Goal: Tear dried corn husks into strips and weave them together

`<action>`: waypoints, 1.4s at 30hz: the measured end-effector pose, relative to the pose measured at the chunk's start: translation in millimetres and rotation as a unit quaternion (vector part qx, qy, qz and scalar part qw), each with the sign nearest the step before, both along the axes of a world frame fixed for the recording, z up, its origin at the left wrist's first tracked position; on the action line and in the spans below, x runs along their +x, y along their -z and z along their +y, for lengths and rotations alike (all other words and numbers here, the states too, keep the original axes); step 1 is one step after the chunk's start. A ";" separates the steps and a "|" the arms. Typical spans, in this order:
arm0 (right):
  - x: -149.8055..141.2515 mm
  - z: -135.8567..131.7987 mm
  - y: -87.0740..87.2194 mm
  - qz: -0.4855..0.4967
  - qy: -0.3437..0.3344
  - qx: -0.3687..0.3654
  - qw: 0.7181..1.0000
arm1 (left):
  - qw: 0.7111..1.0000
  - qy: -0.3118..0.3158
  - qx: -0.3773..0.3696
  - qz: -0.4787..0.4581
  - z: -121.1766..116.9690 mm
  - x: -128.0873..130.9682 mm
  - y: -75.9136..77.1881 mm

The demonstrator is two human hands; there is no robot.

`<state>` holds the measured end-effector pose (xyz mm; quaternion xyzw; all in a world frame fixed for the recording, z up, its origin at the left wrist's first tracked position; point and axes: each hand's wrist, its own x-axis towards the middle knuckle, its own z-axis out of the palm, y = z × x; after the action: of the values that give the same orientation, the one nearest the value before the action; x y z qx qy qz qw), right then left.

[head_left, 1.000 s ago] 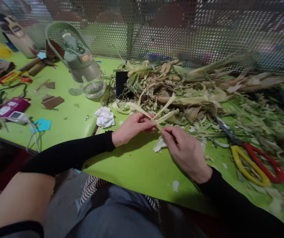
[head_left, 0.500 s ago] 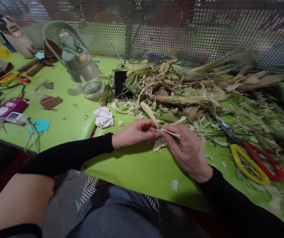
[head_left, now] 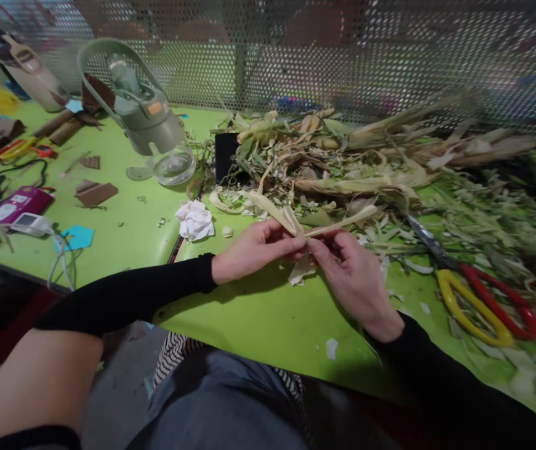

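Note:
Pale corn husk strips fan upward and to the right from between my fingertips. My left hand pinches them where they meet, thumb on top. Close beside it, my right hand is closed on the same strips, thumb and forefinger almost touching the left thumb. The exact crossing or fold of the strips is hidden behind the fingers. Under the hands, a cream husk scrap lies on the green table. Beyond them spreads a heap of dried husks and shreds.
Scissors with red and yellow handles lie at the right. Crumpled white paper, a dark phone-like slab and a handled water bottle stand or lie left of the heap. A perforated screen closes off the back.
The strips have been turned and rearranged in my fingers; one end that pointed down over my right hand now extends up to the right. Both hands have drawn together at the fingertips.

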<state>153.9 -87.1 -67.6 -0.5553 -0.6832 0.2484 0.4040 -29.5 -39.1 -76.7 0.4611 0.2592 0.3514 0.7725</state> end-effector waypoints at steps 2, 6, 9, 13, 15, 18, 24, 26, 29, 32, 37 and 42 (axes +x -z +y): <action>1.5 0.8 2.6 0.020 -0.002 0.025 0.999 | 1.000 0.015 -0.009 -0.018 -0.5 -0.2 -0.6; 2.9 -0.2 0.8 -0.039 0.000 0.142 0.989 | 0.997 0.051 -0.044 -0.022 -0.3 -2.3 -0.9; 2.3 -0.3 -3.1 -0.094 -0.035 0.222 0.970 | 0.997 0.071 -0.043 0.007 0.9 -4.5 -1.0; 0.1 -0.5 -4.0 -0.127 -0.055 0.253 0.958 | 0.994 0.090 0.024 0.062 1.5 -5.6 -1.1; -0.6 -1.4 -3.3 -0.139 -0.051 0.249 0.957 | 0.989 0.092 0.065 0.093 1.1 -5.5 -1.6; -0.4 -2.6 -3.5 -0.156 -0.033 0.229 0.960 | 0.982 0.091 0.114 0.116 0.4 -5.4 -4.0; -0.5 -2.5 -8.0 -0.186 -0.033 0.230 0.955 | 0.983 0.075 0.125 0.112 0.2 -7.5 -9.7; -0.9 -2.3 -8.9 -0.187 -0.029 0.228 0.955 | 0.982 0.080 0.120 0.126 0.5 -8.7 -10.9; 0.2 -1.1 -8.1 -0.186 -0.023 0.203 0.961 | 0.961 0.077 0.188 0.187 0.8 -9.9 -11.7; 3.9 1.7 -5.1 -0.177 -0.032 0.187 0.966 | 0.914 0.095 0.296 0.260 0.1 -9.8 -11.7; 8.0 2.9 -2.4 -0.151 -0.024 0.171 0.973 | 0.856 0.135 0.383 0.320 -1.9 -8.2 -10.9; 1.1 -4.6 -8.1 -0.080 -0.018 0.134 0.988 | 0.868 0.132 0.350 0.328 -2.2 -7.5 -10.0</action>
<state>155.0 -91.7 -59.5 -0.5021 -0.7503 0.1167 0.4139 -37.1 -41.3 -66.7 0.8195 0.2944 0.1425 0.4705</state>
